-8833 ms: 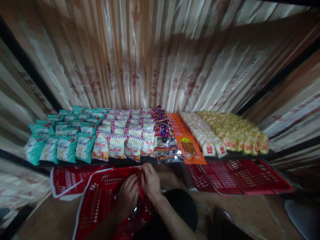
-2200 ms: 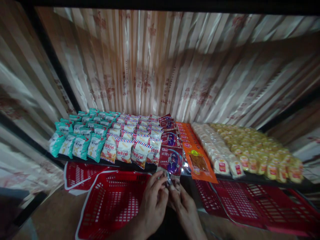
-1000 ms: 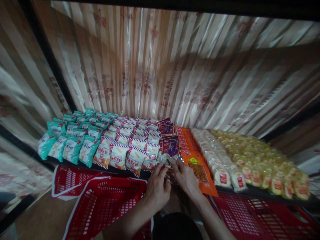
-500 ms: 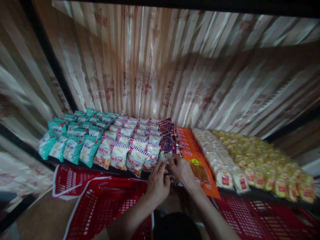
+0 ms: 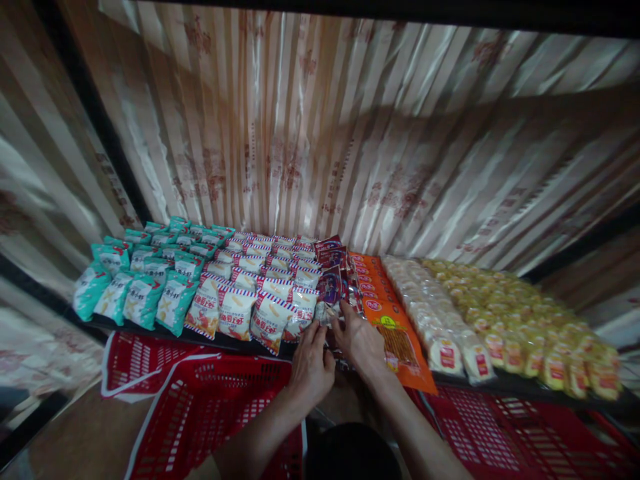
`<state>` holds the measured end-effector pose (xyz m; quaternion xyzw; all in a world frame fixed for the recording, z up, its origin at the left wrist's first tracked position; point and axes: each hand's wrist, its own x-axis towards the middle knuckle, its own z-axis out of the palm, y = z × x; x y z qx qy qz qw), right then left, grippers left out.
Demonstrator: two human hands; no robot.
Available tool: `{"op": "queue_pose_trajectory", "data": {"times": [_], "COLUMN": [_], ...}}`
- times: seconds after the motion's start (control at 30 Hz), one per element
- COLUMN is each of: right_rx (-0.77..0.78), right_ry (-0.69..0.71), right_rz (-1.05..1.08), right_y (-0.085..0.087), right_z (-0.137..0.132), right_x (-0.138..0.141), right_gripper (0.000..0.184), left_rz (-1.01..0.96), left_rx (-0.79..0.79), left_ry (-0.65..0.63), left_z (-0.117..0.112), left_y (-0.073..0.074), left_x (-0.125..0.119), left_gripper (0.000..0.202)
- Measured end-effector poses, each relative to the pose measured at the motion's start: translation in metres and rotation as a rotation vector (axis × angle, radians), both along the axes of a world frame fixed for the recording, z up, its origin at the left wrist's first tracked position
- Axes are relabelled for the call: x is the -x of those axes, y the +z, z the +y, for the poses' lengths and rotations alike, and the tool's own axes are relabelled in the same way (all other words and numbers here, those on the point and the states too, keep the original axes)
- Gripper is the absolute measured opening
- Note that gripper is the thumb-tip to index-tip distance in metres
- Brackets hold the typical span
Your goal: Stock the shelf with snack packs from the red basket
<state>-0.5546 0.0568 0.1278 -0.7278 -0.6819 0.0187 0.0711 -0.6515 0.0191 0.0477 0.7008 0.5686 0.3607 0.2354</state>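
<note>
A row of purple snack packets [image 5: 332, 285] lies on the shelf between the white snack bags and the orange packs. At the row's front edge, both hands handle a silvery-backed snack packet [image 5: 327, 312]. My left hand [image 5: 313, 365] has its fingertips closed at the packet's left front edge. To its right, my right hand [image 5: 361, 341] grips the same packet with bent fingers, the index finger reaching over its top. The fingers partly hide the packet. White bags with red and blue striped edges [image 5: 273, 319] stand close by the left fingertips.
Teal bags [image 5: 143, 297] fill the shelf's left end. Orange packs [image 5: 395, 333], white wrapped rolls [image 5: 444, 353] and yellow wrapped cakes [image 5: 525, 320] extend rightward. Red baskets [image 5: 200, 393] sit below the shelf's front edge, with another red basket [image 5: 500, 427] at right. A striped curtain [image 5: 300, 120] hangs behind.
The right hand's fingers have shifted slightly over the packet, which now lies flatter under them. The left hand stays at the row's front edge. The view has moved slightly.
</note>
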Motion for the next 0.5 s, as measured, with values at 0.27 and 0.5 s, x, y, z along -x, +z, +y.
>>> {"op": "queue_pose_trajectory", "data": {"times": [0.27, 0.5], "right_rx": [-0.111, -0.193], "right_ry": [0.025, 0.025], "right_rz": [0.066, 0.069], "right_y": [-0.007, -0.013], "right_z": [-0.002, -0.002], "right_x": [-0.005, -0.007], "right_gripper": [0.046, 0.043], "left_rz": [0.032, 0.075], "left_rx": [-0.018, -0.056], "left_ry": [-0.007, -0.02], "left_z": [-0.001, -0.002], "left_y": [-0.003, -0.001], "left_x": [0.0, -0.001], "left_gripper": [0.056, 0.055]}}
